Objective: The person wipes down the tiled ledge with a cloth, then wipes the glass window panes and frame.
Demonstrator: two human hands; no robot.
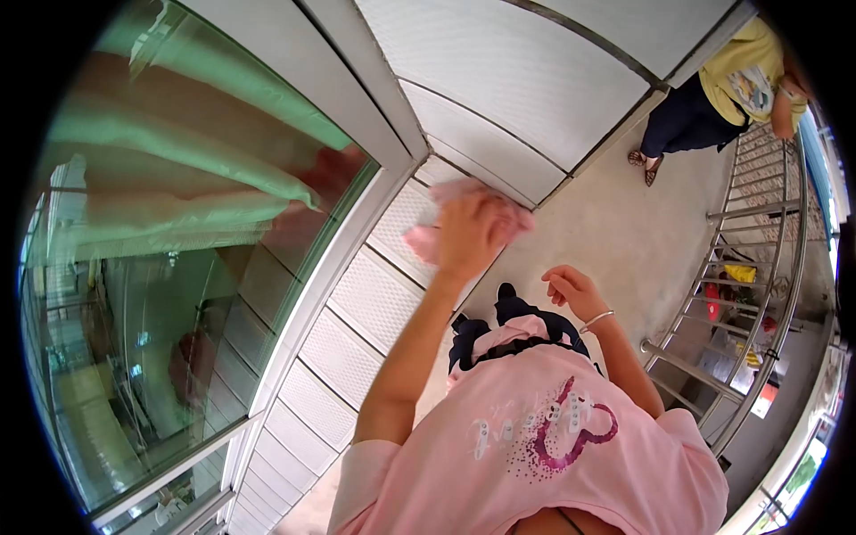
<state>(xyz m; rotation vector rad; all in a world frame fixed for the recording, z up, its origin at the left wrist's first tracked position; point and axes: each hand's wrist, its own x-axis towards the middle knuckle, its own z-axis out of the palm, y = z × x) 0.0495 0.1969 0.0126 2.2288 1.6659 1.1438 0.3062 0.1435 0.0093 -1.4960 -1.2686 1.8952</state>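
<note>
My left hand (470, 234) is pressed over a crumpled pink cloth (423, 242) against the white tiled wall (379, 290), near the corner below the window. The cloth and fingers are slightly blurred. My right hand (573, 292), with a silver bracelet (597, 321) on the wrist, hangs in the air above the floor near my waist. Its fingers are curled in, and nothing shows in them.
A window (205, 267) with green curtains fills the left side. White panels (517, 80) rise ahead above the pale floor (615, 241). Metal railings (727, 303) run along the right. Another person in a yellow top (744, 67) stands at the upper right.
</note>
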